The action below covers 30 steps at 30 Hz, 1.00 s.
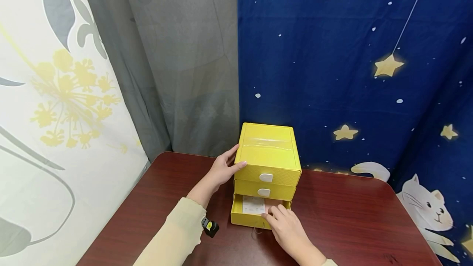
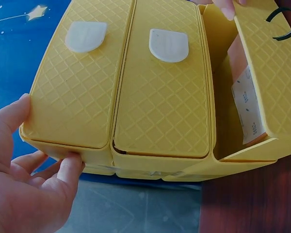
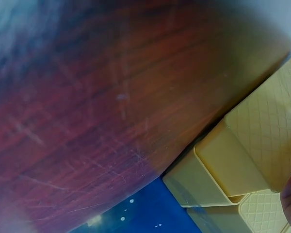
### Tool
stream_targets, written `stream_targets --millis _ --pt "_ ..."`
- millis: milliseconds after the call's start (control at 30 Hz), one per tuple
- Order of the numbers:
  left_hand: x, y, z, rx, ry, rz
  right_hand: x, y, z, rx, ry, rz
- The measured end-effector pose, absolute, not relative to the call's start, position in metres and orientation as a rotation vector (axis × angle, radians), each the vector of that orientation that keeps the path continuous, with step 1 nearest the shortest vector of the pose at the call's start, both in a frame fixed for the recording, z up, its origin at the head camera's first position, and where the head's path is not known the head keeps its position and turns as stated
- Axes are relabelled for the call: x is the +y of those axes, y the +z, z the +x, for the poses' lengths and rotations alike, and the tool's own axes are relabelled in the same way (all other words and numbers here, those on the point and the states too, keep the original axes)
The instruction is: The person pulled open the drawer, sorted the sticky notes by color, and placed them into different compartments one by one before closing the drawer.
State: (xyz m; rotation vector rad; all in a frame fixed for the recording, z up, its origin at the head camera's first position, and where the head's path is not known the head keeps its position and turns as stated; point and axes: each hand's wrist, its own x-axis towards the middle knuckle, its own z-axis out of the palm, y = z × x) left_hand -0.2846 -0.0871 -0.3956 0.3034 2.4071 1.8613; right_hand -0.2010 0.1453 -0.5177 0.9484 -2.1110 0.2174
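Note:
A yellow three-drawer box (image 1: 269,145) stands on the table, its bottom drawer (image 1: 244,218) pulled out. My left hand (image 1: 223,169) rests on the box's upper left front corner, thumb at the top front edge and the other fingers against the side. At the right part of the open drawer's front, my right hand (image 1: 284,227) has bent fingers over the rim. Inside the drawer lie a white printed packet (image 1: 253,205) and something pinkish-orange (image 2: 237,58). A dark ring pull (image 2: 284,29) sticks out of the drawer front. The right wrist view shows only fingertips (image 3: 288,196) beside the drawer.
Clear tape (image 1: 267,143) runs across the box top. The upper two drawers are closed, with white tabs (image 1: 266,177). The dark red table (image 1: 343,216) extends around the box. Grey (image 1: 184,73) and blue star-patterned curtains (image 1: 314,52) hang behind it.

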Motion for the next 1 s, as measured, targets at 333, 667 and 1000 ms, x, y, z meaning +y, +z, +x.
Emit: stream_targets --millis 333,667,1000 --pt "-0.087 -0.395 -0.284 2.415 1.858 0.309 0.143 -0.518 -0.208 -2.057 0.189 0.895" --pt "-0.087 -0.396 -0.285 2.424 1.858 0.310 0.147 -0.522 -0.206 -2.120 0.167 0.923" --pt "-0.088 -0.396 -0.285 2.414 1.867 0.325 0.153 -0.529 -0.187 -2.270 0.059 0.946"
